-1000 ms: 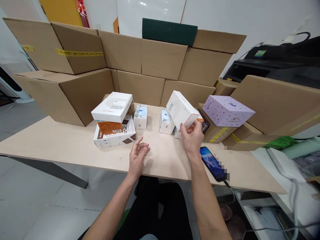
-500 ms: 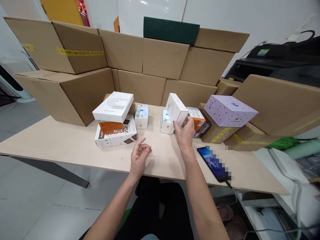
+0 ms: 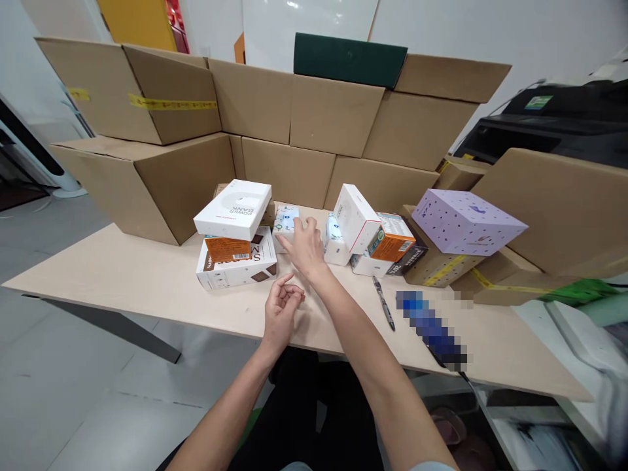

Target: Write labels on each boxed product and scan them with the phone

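Note:
My right hand [image 3: 306, 248] is at a small white box with a blue-green pattern [image 3: 285, 216]. Its fingers are apart and cover the box's right side; whether they touch it I cannot tell. Above the table's front edge, my left hand [image 3: 283, 309] is loosely curled, with fingers apart and nothing in it. A white power bank box [image 3: 233, 209] tops a stack at the left, over an orange box [image 3: 226, 248] and a larger white box [image 3: 238, 265]. To the right, a white box with a red edge [image 3: 357, 219] leans tilted against a second patterned box [image 3: 335, 243].
An orange-and-white box [image 3: 391, 239], a dark box [image 3: 409, 256] and a purple dotted box [image 3: 466, 222] are at the right. A pen [image 3: 383, 304] lies beside a pixelated phone [image 3: 432, 330]. Large cardboard boxes [image 3: 289, 170] wall in the table's back and sides.
My right hand has left the tilted white box and moved left to the patterned box. The tilted box stays leaning. The pen now shows. My left hand has hardly changed.

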A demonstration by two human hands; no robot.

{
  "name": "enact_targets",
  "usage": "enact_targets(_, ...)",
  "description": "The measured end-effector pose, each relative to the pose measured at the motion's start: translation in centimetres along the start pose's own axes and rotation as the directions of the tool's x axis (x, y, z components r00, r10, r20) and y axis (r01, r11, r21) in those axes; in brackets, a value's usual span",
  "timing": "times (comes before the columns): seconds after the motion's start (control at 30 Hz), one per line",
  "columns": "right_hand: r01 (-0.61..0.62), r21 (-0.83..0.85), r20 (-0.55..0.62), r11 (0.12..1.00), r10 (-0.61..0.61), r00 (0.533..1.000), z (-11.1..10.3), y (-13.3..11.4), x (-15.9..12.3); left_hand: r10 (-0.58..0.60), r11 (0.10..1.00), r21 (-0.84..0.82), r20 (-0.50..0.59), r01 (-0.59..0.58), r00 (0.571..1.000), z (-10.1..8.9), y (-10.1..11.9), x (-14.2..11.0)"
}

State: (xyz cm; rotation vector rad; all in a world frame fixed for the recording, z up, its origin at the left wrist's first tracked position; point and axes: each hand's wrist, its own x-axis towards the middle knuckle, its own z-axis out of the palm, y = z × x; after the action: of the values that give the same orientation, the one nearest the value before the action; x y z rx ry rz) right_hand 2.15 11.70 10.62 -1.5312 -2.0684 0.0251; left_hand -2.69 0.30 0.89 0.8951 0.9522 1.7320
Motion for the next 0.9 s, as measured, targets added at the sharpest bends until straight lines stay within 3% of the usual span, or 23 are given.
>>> enact_targets(0.17,-0.156,0.043,0.086,0.987,0.152,0.985,3.2,-2.2,3.4,0.043,0.998,0.05,0.01,-0.044,0.999,-0.1,0.2,-0.2)
enact_targets(0.3,-0.17,0.06,0.105,0.984,0.163,0.981,2.8,-1.4,2.9,0.04,0.997,0.067,0.006,-0.04,0.999,-0.1,0.3,-0.2)
enact_targets(0.5,-0.033,0.186,0.061,0.982,0.022,0.998,-1.6,3.0,-3.8,0.047,0.995,0.083,-0.014,-0.046,0.999,-0.3,0.1,-0.1)
enact_targets(0.67,-0.033,0.39,0.108,0.92,-0.011,0.994,-5.9,8.7,-10.7,0.076,0.989,0.137,-0.085,-0.063,0.993,-0.4,0.2,-0.2)
enact_targets(0.8,-0.158,0.662,0.117,0.733,0.108,0.987,-6.9,12.6,-14.6,0.122,0.976,0.196,-0.126,-0.096,0.984,-0.4,-0.1,-0.1)
enact_targets(0.9,-0.234,0.768,0.177,0.596,0.153,0.972,-5.8,13.7,-16.4,0.068,0.98,0.188,-0.019,-0.064,0.997,-0.3,-0.4,0.1)
